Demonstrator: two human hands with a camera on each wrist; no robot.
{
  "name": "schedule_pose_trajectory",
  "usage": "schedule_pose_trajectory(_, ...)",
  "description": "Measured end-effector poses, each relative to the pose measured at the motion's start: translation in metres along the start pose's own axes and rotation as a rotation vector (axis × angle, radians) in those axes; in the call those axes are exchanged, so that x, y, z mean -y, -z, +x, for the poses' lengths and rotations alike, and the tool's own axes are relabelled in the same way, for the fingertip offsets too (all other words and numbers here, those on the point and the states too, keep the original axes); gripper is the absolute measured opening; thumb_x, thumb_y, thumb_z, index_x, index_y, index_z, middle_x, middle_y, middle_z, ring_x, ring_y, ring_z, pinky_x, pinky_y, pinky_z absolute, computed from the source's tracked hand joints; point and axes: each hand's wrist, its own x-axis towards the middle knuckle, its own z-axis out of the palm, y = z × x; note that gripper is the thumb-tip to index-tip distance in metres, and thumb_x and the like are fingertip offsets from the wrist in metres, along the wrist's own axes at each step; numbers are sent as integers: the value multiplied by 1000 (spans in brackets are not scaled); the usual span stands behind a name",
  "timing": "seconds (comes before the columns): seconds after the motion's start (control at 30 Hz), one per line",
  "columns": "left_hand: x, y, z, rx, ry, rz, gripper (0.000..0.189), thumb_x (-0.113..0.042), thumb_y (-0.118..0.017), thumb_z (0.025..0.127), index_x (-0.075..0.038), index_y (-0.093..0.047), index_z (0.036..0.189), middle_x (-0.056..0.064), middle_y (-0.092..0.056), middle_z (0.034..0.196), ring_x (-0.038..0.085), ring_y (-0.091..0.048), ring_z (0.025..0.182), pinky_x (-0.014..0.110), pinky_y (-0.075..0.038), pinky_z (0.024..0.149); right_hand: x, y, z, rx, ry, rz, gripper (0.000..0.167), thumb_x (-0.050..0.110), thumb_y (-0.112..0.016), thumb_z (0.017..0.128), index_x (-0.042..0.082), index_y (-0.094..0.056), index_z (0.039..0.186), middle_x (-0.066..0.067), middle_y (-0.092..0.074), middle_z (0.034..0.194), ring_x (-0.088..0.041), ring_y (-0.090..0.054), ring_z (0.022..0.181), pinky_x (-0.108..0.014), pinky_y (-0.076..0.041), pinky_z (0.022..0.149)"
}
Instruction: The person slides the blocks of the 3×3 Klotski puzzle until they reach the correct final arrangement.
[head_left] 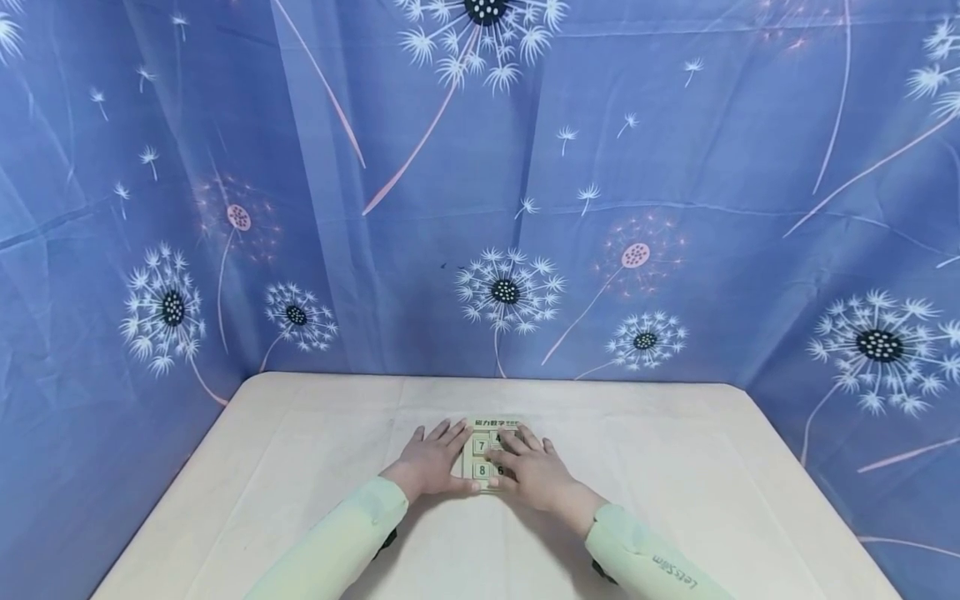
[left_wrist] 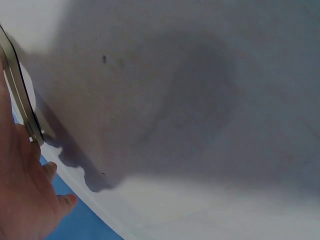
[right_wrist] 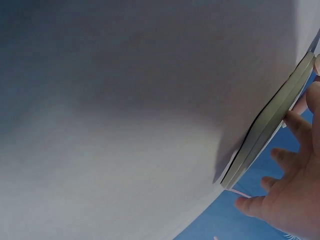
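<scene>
A pale green sliding number puzzle [head_left: 468, 465] lies on the table between both hands, with dark Chinese lettering along its far edge. Tiles marked 7, 8, 4 and 6 show; the right hand covers part of the board. My left hand [head_left: 431, 462] rests along its left side, fingers stretched toward the far left corner and thumb at the near left corner. The right hand [head_left: 536, 475] spreads over the right part, one fingertip at the tiles and the thumb near the front edge. Both wrist views show the puzzle's thin side edge [right_wrist: 265, 125] beside the fingers.
A white cloth-covered table [head_left: 315, 467] with rounded far corners stretches around the puzzle. Behind it and at both sides hangs a blue curtain [head_left: 420, 308] printed with dandelions. Pale green sleeves [head_left: 341, 533] cover the forearms.
</scene>
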Motion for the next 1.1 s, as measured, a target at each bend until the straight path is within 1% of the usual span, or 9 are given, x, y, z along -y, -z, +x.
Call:
schedule_pose_trajectory(0.4, 0, -1, 1, -6, 6, 18, 98, -75, -59, 88, -21, -29, 163, -3, -27, 172, 25, -26, 160, 58, -27, 128, 1, 1, -2, -18, 6, -1, 54, 47, -62, 98, 19, -60, 144, -17, -42, 162, -48, -31, 153, -78, -31, 115)
schedule_pose_trajectory(0.83, -1, 1, 0, 5, 15, 4, 98, -75, -59, 88, -21, -29, 163, -3, -26, 172, 25, -25, 160, 57, -25, 129, 4, 0, -6, -4, -12, 14, 54, 49, -59, 100, 20, -59, 145, -16, -41, 163, -48, -29, 154, -77, -29, 117)
schedule_pose_trajectory(1.1, -1, 1, 0, 3, 13, 8, 99, -76, -59, 87, -20, -29, 163, -2, -27, 172, 26, -26, 160, 58, -26, 129, 3, -3, -7, -21, 9, 15, 52, 47, -59, 100, 19, -60, 144, -16, -42, 163, -49, -31, 153, -77, -30, 115)
